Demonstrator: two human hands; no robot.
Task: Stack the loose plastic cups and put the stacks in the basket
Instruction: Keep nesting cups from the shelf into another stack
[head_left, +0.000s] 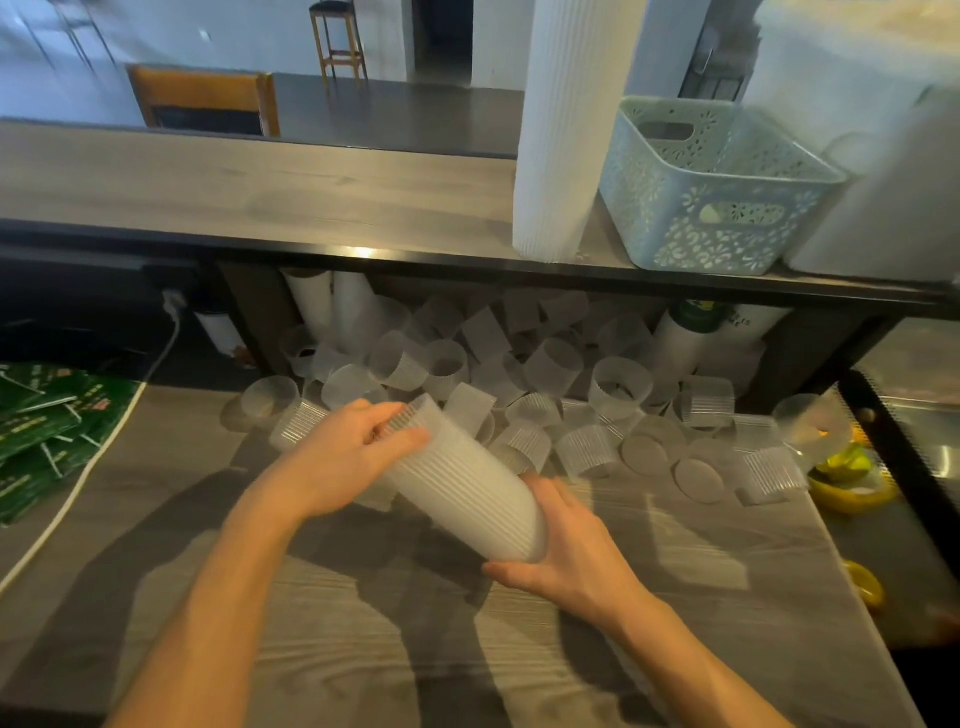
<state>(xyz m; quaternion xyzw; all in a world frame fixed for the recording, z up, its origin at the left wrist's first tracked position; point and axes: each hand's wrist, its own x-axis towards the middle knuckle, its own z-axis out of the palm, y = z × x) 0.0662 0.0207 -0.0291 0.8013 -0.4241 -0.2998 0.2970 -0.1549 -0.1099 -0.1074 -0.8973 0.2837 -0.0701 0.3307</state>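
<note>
Ribbed translucent cup stack, tilted, btwn L hand & R hand.

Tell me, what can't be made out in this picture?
Head view only:
- Basket contents: hidden by its near wall.
- Number of cups in the held stack: ribs blur together.
- Loose cups at the back: shadowed under the shelf.
- Yellow objects: blurred, near the right edge.

A single head-worn camera is looking forward and down from the person's own standpoint, sitting close above the counter. It is facing a raised shelf and the room beyond, with wide-angle bending at the edges.
</note>
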